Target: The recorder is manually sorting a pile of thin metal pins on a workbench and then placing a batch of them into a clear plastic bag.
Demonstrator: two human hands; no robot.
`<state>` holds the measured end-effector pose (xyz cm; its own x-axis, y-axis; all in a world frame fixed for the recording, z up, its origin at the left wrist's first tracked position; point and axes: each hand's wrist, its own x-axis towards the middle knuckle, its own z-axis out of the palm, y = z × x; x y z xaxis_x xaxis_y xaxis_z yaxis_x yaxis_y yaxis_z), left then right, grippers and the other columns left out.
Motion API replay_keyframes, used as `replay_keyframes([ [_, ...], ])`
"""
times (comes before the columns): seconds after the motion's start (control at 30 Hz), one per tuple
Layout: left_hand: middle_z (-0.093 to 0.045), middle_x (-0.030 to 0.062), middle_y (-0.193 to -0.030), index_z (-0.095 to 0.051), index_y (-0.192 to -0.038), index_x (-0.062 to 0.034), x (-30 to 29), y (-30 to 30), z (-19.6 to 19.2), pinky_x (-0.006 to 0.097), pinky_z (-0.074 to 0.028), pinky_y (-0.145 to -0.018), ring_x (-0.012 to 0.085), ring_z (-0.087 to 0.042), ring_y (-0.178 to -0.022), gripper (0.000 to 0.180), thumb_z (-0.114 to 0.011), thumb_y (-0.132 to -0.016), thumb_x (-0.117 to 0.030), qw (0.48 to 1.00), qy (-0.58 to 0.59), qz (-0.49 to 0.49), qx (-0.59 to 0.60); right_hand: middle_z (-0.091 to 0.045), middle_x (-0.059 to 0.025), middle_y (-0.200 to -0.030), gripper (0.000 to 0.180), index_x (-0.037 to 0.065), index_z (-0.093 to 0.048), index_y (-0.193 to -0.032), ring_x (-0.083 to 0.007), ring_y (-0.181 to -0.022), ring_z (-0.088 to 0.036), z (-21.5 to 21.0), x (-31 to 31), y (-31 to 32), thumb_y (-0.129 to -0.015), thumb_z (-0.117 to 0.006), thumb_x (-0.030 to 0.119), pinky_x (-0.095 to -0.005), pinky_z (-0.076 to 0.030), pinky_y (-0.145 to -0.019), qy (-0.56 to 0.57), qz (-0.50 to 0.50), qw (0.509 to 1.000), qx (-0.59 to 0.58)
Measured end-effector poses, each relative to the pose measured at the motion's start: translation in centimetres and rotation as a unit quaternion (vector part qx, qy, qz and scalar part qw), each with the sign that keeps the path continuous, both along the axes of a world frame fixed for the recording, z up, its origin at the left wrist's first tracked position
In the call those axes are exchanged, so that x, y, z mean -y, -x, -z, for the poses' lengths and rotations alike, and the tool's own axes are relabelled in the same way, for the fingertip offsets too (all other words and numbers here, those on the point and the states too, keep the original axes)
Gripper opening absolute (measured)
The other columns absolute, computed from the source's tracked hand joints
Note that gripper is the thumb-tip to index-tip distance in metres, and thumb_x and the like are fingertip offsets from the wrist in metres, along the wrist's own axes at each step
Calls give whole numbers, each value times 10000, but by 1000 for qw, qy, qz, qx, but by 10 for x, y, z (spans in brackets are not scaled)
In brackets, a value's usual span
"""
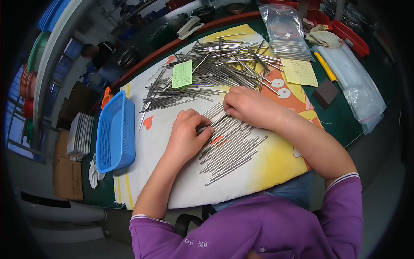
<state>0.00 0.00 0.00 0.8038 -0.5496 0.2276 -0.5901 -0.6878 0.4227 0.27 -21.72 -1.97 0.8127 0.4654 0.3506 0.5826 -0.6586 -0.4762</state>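
Note:
Thin silvery metal rods lie side by side in a slanting row on a patterned cloth before me. At the row's upper left, my left hand has its fingers curled, with thumb and forefinger at the rods. My right hand pinches at the rods' far ends, its fingertips turned inward and partly hiding what they hold. Beyond both hands spreads a loose, crisscrossed pile of similar rods. A green paper slip rests on that pile.
On the left stands a blue plastic basket. At the far right are a clear bag of rods, a yellow paper, a yellow-handled tool, a dark block and clear plastic bags. Another person is in the background.

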Motion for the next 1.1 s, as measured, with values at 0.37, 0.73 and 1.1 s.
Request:
replay_keyframes([
  [0.37, -562, 90, -776, -650, -806, -30, 10, -5, -17, 313, -460, -675, 222, -559, -726, 119, -678, -729, -116, 991, -17, -46, -126, -593, -109, -877, 157, 68, -604, -920, -288, -850, -582, -1, 6, 4, -763, -598, 75, -373, -473, -747, -149, 15, 989, -15],
  [0.73, -571, 79, -796, -622, -817, -9, 10, -5, -12, 287, -459, -646, 176, -561, -688, 91, -647, -757, -73, 995, -15, -35, -90, -573, -93, -874, 128, 53, -616, -848, -245, -846, -577, -6, 4, 5, -755, -636, 138, -341, -466, -747, -42, 46, 992, -106],
  [1.1, -553, 106, -726, -560, -785, 8, 13, -2, -22, 326, -446, -613, 212, -539, -660, 107, -605, -741, -79, 990, 33, -85, -108, -571, -96, -874, 141, 41, -613, -835, -234, -815, -579, -16, 7, 6, -745, -649, 142, -322, -473, -726, -70, 42, 980, -179],
])
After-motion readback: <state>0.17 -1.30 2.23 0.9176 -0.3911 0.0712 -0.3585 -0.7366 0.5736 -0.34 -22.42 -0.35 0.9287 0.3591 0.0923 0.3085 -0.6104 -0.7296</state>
